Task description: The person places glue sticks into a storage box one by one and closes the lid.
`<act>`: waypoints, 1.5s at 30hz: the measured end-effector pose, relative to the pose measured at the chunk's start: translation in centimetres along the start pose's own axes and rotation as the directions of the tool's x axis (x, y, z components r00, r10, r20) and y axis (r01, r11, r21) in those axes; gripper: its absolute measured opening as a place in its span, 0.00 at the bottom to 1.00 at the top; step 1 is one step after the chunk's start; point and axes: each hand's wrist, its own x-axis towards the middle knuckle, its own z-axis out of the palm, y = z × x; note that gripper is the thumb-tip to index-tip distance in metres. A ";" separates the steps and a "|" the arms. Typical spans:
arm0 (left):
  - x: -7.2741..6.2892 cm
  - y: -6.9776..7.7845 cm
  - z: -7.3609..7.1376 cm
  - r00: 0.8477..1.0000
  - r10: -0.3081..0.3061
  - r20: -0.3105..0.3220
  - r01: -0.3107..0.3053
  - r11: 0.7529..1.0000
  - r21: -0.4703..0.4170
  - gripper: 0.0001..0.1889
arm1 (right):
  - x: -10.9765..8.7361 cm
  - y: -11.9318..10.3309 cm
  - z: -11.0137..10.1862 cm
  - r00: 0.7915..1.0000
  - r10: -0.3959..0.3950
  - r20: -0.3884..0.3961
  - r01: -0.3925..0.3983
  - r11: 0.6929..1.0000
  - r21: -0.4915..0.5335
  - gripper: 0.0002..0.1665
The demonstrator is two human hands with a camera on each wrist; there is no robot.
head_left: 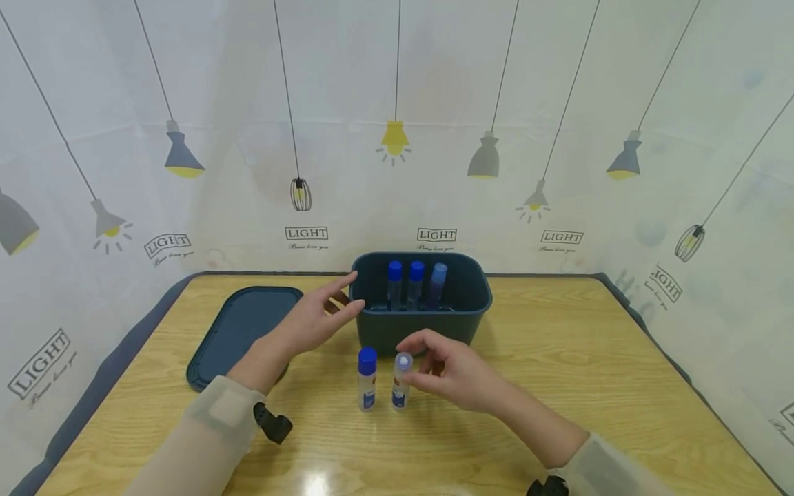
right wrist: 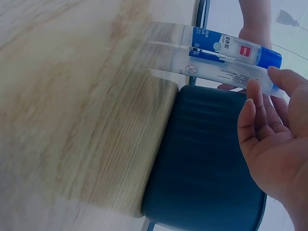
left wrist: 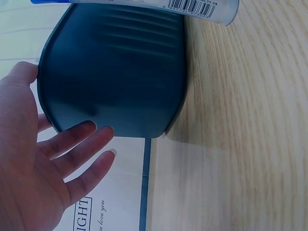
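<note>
Lamps [head_left: 395, 140] are drawn on the wall [head_left: 347, 83]; below is a wood table [head_left: 595, 358]; the box [head_left: 381, 334] is near both hands; the lid [head_left: 245, 331] lies flat to its left, so the top is open; the left hand [head_left: 318, 315] is by the rim, fingers apart, maybe to steady it; the right hand [head_left: 457, 370] bends its fingers round the pale tube [head_left: 400, 398]; I cannot tell if they pinch; the blue-capped tube [head_left: 367, 380] stands just beside; three tubes [head_left: 395, 279] are inside, maybe kept tidy by the walls.

Evenly lit head view, white glare on near tabletop [head_left: 384, 448], bluish wrist views
</note>
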 end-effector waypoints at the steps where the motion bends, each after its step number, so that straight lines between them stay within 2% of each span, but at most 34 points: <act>1: 0.0 0.0 0.0 1.000 0.000 0.001 0.000 1.000 0.000 0.40 | 0.0 0.0 0.0 1.000 0.003 -0.001 -0.003 1.000 0.001 0.20; 15: 0.0 -0.1 0.1 1.000 -0.003 -0.002 0.003 1.000 0.005 0.40 | -0.1 0.4 0.0 1.000 -0.009 -0.002 0.009 1.000 0.016 0.16; 23: 0.0 -0.2 0.1 1.000 0.009 -0.002 -0.009 1.000 0.004 0.40 | -0.6 -0.5 -1.1 0.992 -0.113 -0.057 0.114 0.993 0.021 0.17; 33: 0.1 -0.3 0.0 1.000 0.009 0.006 -0.009 1.000 0.013 0.40 | -1.0 -3.8 -4.0 0.959 -0.240 -0.149 0.240 0.971 -0.016 0.19; 40: 0.0 -0.2 -0.1 1.000 0.010 0.009 -0.010 1.000 0.010 0.39 | -0.4 -5.9 -6.6 0.911 -0.320 -0.258 0.319 0.947 -0.049 0.19; 45: -0.1 -0.2 0.0 1.000 0.002 0.010 -0.002 1.000 0.007 0.39 | 0.4 -6.3 -8.3 0.876 -0.317 -0.364 0.310 0.947 -0.078 0.19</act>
